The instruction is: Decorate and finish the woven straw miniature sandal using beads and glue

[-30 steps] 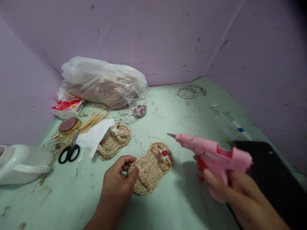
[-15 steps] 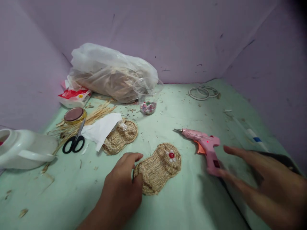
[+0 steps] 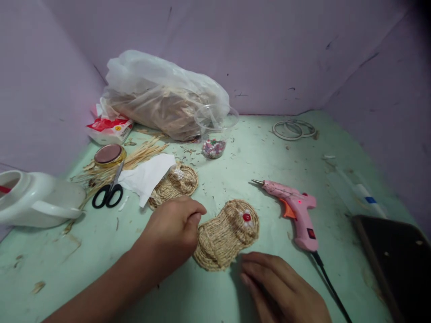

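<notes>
A small braided straw slipper [image 3: 222, 242] lies in front of me, with a red bead and white petals at its far right end. My left hand [image 3: 175, 229] is closed at its left end, thumb against the bent index finger; whatever it may hold is hidden. Beside the slipper's lower right edge, my right hand [image 3: 283, 287] rests low with its fingers together and loosely bent, the thumb apart below them. It holds nothing visible. A second straw slipper [image 3: 164, 186] with white beads sits behind my left hand, partly under white paper [image 3: 151, 175].
A pink glue gun [image 3: 305, 220] with a lit red light lies at right, beside a dark flat object [image 3: 393, 260]. Scissors [image 3: 108, 196], a white jug [image 3: 50, 202] and straw strands [image 3: 144, 154] are at left. Behind stand a bead cup [image 3: 214, 148] and a plastic bag [image 3: 164, 98].
My right hand has moved left from beside the glue gun to the slipper's near edge. My left hand has closed its thumb and index finger together. The view has shifted slightly.
</notes>
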Motion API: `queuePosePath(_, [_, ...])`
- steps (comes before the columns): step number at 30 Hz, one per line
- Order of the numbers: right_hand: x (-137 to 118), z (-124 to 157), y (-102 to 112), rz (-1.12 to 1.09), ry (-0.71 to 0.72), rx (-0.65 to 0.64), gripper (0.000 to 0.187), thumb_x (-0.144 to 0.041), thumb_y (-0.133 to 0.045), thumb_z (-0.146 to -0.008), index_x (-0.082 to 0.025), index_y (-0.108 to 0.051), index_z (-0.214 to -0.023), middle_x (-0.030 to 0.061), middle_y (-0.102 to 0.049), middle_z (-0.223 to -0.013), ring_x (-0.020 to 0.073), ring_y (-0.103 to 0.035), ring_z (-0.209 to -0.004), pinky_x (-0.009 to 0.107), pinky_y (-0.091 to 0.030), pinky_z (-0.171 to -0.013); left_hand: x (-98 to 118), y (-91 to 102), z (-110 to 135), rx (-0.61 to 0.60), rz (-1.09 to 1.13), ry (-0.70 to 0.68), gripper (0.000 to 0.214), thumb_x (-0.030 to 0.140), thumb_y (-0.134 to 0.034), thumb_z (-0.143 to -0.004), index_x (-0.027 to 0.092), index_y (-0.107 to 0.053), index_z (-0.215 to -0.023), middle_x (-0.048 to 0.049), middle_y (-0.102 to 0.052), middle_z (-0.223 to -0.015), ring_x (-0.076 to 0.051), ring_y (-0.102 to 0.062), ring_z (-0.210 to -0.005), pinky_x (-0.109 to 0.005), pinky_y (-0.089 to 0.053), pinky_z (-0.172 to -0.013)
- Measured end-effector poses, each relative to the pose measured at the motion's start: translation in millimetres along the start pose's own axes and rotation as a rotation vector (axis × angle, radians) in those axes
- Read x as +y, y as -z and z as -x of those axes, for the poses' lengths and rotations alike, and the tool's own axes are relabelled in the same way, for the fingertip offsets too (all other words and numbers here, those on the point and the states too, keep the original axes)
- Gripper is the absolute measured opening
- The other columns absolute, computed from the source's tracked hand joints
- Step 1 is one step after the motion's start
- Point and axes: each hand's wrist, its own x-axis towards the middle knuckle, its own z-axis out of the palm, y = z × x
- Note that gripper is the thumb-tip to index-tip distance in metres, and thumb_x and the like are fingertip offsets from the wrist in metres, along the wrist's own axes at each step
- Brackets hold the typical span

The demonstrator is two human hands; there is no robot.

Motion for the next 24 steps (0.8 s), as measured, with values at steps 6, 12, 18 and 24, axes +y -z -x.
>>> queuePosePath(6, [0.3, 11.7, -13.2, 0.119, 0.076, 0.063, 0.026, -0.013, -0.055, -0.078, -0.013, -0.060, -0.104, 0.0120, -0.069, -0.095, 0.0233, -0.066, -0.088, 0.037, -0.056, -0.078, 3.0, -10.5, -12.7, -0.126, 0.120, -0.001, 0.023, 0.020, -0.048, -0.073, 0.018, -0.070, -0.066, -0.0034, -0.066, -0.066, -0.018, -0.058, -0.065, -0.026, -0.042, -0.060])
queuePosePath(12, [-4.3, 4.5, -13.0, 0.049, 0.045, 0.083, 0.030, -0.007, -0.041, -0.084, -0.013, -0.060, -0.106, 0.0128, -0.069, -0.097, 0.0194, -0.065, -0.089, 0.027, -0.056, -0.073, 1.4, -10.9, -29.4, -0.238, 0.285, 0.238, 0.016, 0.026, -0.060, -0.062, 0.015, -0.068, -0.054, 0.0004, -0.059, -0.047, -0.013, -0.050, -0.047, -0.023, -0.035, -0.046])
queuePosePath(18, [-0.2, -10.3, -13.0, 0.113, 0.143, 0.070, 0.029, -0.008, -0.036, -0.087, -0.009, -0.063, -0.097, 0.0130, -0.069, -0.088, 0.0184, -0.065, -0.078, 0.028, -0.057, -0.068, 3.9, -16.4, -36.7, -0.275, 0.205, 0.198, 0.015, 0.026, -0.059, -0.061, 0.016, -0.064, -0.052, 0.0020, -0.054, -0.044, -0.011, -0.044, -0.042, -0.021, -0.030, -0.041])
queuePosePath(24, [-1.9, -19.6, -15.4, 0.068, 0.139, 0.101, 0.036, -0.010, -0.029, -0.091, -0.008, -0.065, -0.086, 0.0107, -0.068, -0.077, 0.0167, -0.061, -0.067, 0.026, -0.055, -0.061, 6.9, -15.2, -37.5, -0.289, 0.140, 0.131, 0.016, 0.022, -0.054, -0.063, 0.016, -0.062, -0.051, 0.0018, -0.052, -0.045, -0.011, -0.043, -0.043, -0.021, -0.029, -0.041])
